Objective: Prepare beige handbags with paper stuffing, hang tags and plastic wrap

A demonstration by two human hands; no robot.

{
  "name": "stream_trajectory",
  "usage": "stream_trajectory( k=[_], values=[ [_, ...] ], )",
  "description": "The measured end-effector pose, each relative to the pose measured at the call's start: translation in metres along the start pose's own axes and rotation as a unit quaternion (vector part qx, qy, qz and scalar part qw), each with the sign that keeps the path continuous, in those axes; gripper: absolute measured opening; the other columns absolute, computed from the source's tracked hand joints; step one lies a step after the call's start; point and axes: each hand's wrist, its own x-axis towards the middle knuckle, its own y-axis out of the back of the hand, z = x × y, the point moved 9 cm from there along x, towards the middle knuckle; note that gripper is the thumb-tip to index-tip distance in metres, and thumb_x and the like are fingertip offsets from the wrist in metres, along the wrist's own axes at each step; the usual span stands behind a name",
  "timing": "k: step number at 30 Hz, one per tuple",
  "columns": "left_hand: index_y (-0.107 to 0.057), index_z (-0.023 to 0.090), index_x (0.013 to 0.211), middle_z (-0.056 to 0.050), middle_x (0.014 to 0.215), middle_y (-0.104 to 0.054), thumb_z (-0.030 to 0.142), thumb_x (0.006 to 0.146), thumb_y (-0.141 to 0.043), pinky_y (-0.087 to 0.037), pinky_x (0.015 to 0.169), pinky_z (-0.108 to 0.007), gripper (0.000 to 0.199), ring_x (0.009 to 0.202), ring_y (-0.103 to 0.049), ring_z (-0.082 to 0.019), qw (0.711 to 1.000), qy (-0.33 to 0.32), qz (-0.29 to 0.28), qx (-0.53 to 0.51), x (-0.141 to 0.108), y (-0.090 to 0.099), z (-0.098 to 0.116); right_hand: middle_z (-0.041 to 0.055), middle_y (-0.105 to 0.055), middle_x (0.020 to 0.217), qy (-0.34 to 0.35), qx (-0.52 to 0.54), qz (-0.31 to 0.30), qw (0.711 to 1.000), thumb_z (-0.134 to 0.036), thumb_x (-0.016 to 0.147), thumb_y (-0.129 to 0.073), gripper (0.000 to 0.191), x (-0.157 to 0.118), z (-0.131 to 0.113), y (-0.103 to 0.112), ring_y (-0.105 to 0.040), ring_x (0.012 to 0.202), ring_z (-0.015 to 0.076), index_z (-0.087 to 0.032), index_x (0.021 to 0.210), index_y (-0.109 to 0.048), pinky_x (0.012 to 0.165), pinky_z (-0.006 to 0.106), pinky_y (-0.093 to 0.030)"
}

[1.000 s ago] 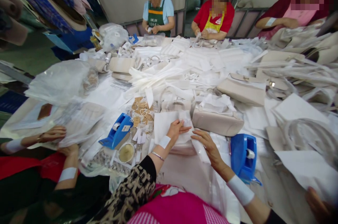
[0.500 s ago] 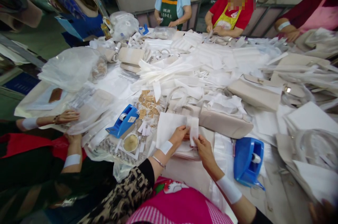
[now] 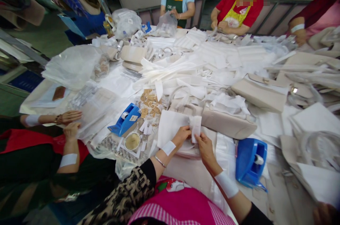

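Note:
A narrow white strip of thin wrapping sheet point(image 3: 196, 124) stands upright over a beige handbag point(image 3: 187, 153) in front of me. My left hand point(image 3: 182, 134) pinches at the strip's left edge; its fingertips are partly hidden there. My right hand point(image 3: 204, 144) grips the lower right edge between thumb and fingers. Behind my left hand a larger white sheet point(image 3: 168, 123) lies against the bag, whose handle point(image 3: 183, 92) seems to arch up beyond it. Another beige handbag point(image 3: 227, 120), topped with crumpled white wrapping, lies just right of the strip.
Blue tape dispensers stand left point(image 3: 124, 119) and right point(image 3: 251, 161) of my hands. Brown tags point(image 3: 151, 101) and a round tin point(image 3: 132, 142) lie at left. White strips point(image 3: 170, 69) heap the middle. A co-worker's hands point(image 3: 71, 122) touch clear plastic bags point(image 3: 98, 108); others work across the table.
My hands keep their grip on the white strip with hardly any movement. The left co-worker's lower hand has risen towards the other one. Across the table, a person now lifts a clear bag.

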Motion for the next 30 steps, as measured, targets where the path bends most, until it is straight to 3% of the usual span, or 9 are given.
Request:
stream_trajectory(
  k=[6,13,20,22,23,25,27,28,30],
  values=[
    [-0.066,0.013,0.07,-0.006,0.073,-0.064,0.041,0.068,-0.069,-0.042,0.06,-0.026,0.028,0.066,-0.055,-0.016,0.999,-0.022,-0.028,-0.013,-0.002,-0.002,0.007,0.0044,-0.068,0.075,-0.003,-0.005,0.002,1.0,-0.062,0.07,-0.061,0.047,0.005,0.007,0.0,-0.061,0.069,0.0215,-0.018,0.085,-0.061,0.064,0.032,-0.05],
    [-0.069,0.011,0.092,-0.003,0.075,-0.064,0.039,0.065,-0.078,-0.041,0.059,-0.023,0.041,0.061,-0.053,-0.011,0.999,-0.009,-0.038,-0.02,-0.011,-0.006,0.0,0.0015,-0.065,0.069,-0.023,-0.039,0.041,0.998,-0.065,0.072,-0.058,0.047,0.001,0.014,0.006,-0.064,0.063,0.0205,-0.023,0.089,-0.043,0.059,0.032,-0.051],
    [-0.066,0.011,0.077,0.0,0.065,-0.059,0.047,0.056,-0.081,-0.037,0.054,-0.023,0.045,0.055,-0.049,-0.01,0.999,0.015,-0.003,-0.047,-0.006,-0.002,-0.011,0.0012,-0.059,0.064,-0.003,-0.193,0.031,0.981,-0.055,0.083,-0.05,0.033,-0.004,-0.003,0.007,-0.061,0.063,0.0236,-0.023,0.091,-0.044,0.061,0.034,-0.046],
    [-0.064,0.011,0.075,-0.001,0.065,-0.06,0.047,0.053,-0.082,-0.039,0.056,-0.024,0.045,0.057,-0.05,-0.011,0.998,0.027,-0.001,-0.059,-0.006,-0.001,-0.015,0.0025,-0.056,0.061,0.034,-0.329,0.017,0.943,-0.047,0.086,-0.05,0.027,-0.008,-0.018,0.005,-0.06,0.065,0.0262,-0.02,0.091,-0.05,0.068,0.038,-0.044],
    [-0.064,0.011,0.075,-0.001,0.064,-0.06,0.047,0.052,-0.082,-0.039,0.056,-0.025,0.046,0.057,-0.051,-0.011,0.997,0.033,-0.002,-0.064,-0.007,-0.001,-0.017,0.0042,-0.056,0.062,0.07,-0.423,0.012,0.903,-0.043,0.088,-0.049,0.026,-0.011,-0.029,0.002,-0.06,0.068,0.0281,-0.018,0.093,-0.052,0.071,0.041,-0.043],
    [-0.063,0.012,0.077,-0.001,0.066,-0.06,0.045,0.052,-0.082,-0.041,0.057,-0.027,0.045,0.058,-0.052,-0.013,0.996,0.045,-0.006,-0.075,-0.007,0.0,-0.021,0.01,-0.06,0.071,0.166,-0.591,0.021,0.789,-0.037,0.09,-0.047,0.028,-0.015,-0.055,-0.006,-0.06,0.078,0.0325,-0.013,0.103,-0.056,0.075,0.044,-0.041],
    [-0.064,0.013,0.081,-0.002,0.071,-0.062,0.044,0.052,-0.081,-0.044,0.059,-0.03,0.046,0.061,-0.055,-0.015,0.995,0.052,-0.014,-0.088,-0.006,0.0,-0.024,0.0145,-0.06,0.084,0.257,-0.657,0.038,0.707,-0.031,0.092,-0.045,0.031,-0.017,-0.077,-0.014,-0.057,0.087,0.0343,-0.011,0.115,-0.055,0.075,0.043,-0.042],
    [-0.064,0.013,0.082,-0.003,0.073,-0.063,0.043,0.052,-0.081,-0.045,0.061,-0.031,0.046,0.063,-0.056,-0.016,0.994,0.054,-0.019,-0.095,-0.005,0.0,-0.027,0.0147,-0.059,0.088,0.294,-0.657,0.043,0.692,-0.027,0.093,-0.043,0.032,-0.017,-0.086,-0.018,-0.056,0.089,0.0336,-0.012,0.119,-0.054,0.074,0.041,-0.042],
    [-0.064,0.015,0.083,-0.003,0.073,-0.062,0.042,0.05,-0.081,-0.047,0.062,-0.034,0.046,0.063,-0.056,-0.017,0.992,0.058,-0.026,-0.11,-0.001,0.0,-0.033,0.013,-0.055,0.09,0.347,-0.628,0.031,0.696,-0.022,0.092,-0.04,0.034,-0.012,-0.096,-0.023,-0.054,0.087,0.0299,-0.013,0.122,-0.054,0.074,0.038,-0.043]
  ],
)
